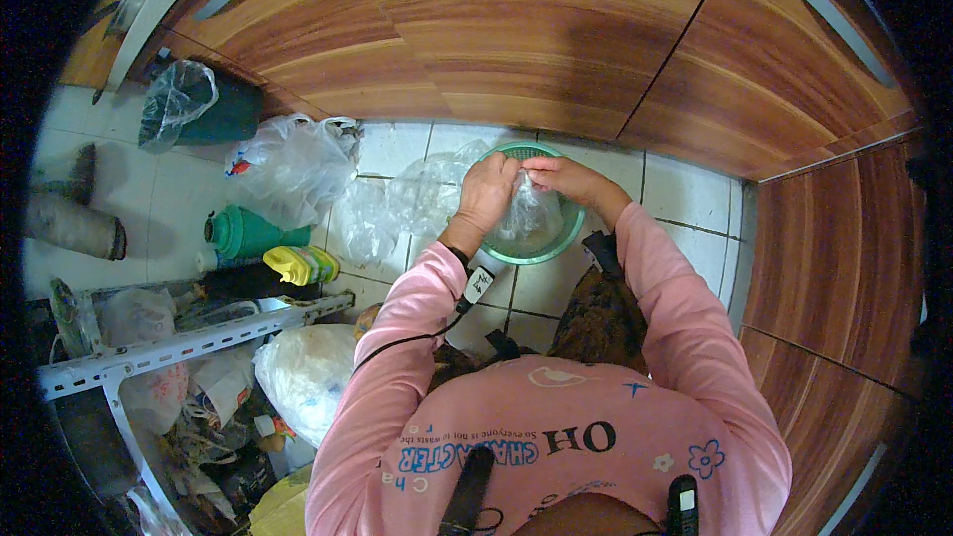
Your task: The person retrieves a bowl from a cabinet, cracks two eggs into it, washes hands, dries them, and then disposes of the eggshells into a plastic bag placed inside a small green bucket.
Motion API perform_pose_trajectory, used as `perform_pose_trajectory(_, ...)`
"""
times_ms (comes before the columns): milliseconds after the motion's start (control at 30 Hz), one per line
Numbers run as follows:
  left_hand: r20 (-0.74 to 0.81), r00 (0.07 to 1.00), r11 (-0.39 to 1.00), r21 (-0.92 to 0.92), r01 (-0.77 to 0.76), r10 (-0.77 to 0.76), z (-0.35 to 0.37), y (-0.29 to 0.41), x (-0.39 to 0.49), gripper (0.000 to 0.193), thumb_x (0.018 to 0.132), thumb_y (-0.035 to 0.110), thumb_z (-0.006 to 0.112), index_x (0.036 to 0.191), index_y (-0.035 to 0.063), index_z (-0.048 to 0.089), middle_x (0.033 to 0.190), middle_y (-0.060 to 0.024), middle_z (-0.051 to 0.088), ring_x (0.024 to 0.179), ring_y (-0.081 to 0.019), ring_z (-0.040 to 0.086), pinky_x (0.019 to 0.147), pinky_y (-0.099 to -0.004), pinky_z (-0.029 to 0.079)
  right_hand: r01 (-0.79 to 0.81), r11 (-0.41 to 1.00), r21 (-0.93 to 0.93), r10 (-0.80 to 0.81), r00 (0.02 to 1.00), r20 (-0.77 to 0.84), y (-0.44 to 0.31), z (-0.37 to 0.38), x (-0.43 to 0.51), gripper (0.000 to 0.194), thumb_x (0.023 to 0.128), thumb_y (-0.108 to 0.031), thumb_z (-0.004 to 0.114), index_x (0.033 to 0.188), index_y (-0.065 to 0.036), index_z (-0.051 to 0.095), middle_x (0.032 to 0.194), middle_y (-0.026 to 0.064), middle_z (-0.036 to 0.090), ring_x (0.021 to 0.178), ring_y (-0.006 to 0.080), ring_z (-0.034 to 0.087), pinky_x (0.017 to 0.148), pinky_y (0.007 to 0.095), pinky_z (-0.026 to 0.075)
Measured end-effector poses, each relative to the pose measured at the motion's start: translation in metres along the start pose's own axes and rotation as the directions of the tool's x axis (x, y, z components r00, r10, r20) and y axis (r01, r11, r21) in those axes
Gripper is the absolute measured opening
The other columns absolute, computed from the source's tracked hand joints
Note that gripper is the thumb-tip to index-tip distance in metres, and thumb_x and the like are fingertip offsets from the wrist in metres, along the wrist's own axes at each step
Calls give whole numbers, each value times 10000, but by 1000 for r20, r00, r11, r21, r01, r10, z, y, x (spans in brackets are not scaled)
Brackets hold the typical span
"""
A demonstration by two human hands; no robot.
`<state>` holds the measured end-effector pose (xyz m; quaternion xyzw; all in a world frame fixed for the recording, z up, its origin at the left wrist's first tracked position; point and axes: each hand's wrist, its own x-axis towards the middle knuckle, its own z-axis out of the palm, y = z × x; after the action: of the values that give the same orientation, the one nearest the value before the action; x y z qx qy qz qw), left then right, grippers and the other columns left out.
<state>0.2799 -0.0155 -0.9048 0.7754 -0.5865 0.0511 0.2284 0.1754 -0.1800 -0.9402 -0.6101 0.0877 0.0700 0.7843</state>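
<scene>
Above a round green plastic basket (574, 232) on the tiled floor, my left hand (488, 190) and my right hand (569, 180) meet at the gathered top of a clear plastic bag (527, 214). The fingertips of both hands pinch the bag's neck. Its lower part hangs into the basket; what it contains cannot be made out. More clear plastic bags (428, 197) lie on the tiles against the basket's left side.
Wooden cabinet doors (521, 37) stand ahead and at the right. To the left are a lined dark bin (231, 108), a white plastic bag (290, 164), a green plastic object (249, 231), a yellow bottle (301, 265) and a cluttered white metal rack (201, 339).
</scene>
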Motion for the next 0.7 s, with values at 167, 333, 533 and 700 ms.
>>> perform_pose_trajectory(167, -6, 1000, 991, -132, 7, -8, -4, -3, -5, 124, 817, 136, 582, 878, 67, 498, 832, -149, 509, 759, -357, 566, 631, -451, 477, -35, 969, -245, 39, 999, 12, -1, 0, 7, 198, 883, -203, 594, 1018, -58, 593, 935, -3, 599, 889, 124, 536, 831, 270, 423)
perform_pose_trajectory(333, 56, 992, 947, -295, 125, -113, -11, -3, -18, 144, 839, 139, 581, 888, 42, 485, 869, -177, 523, 802, -399, 553, 661, -452, 474, 160, 578, -801, -348, 935, -64, -5, 1, 8, 134, 828, -191, 602, 881, -69, 585, 850, 79, 579, 836, 241, 564, 749, 351, 438)
perform_pose_trajectory(533, 174, 956, 867, -407, 287, -235, -24, 7, -41, 153, 855, 143, 599, 818, 27, 507, 804, -160, 540, 735, -323, 570, 622, -373, 462, 112, 432, -895, -284, 959, -17, -22, -4, 2, 179, 804, -251, 586, 866, -84, 597, 940, 91, 578, 957, 320, 525, 790, 450, 422)
perform_pose_trajectory(700, 16, 926, 724, -618, 306, -377, -20, 11, -37, 136, 839, 171, 627, 811, 48, 575, 823, -134, 592, 732, -278, 580, 648, -332, 468, 118, 701, -704, -240, 968, -76, -10, 31, -4, 305, 797, -271, 614, 1046, -96, 623, 1150, 129, 587, 1087, 312, 527, 903, 426, 422)
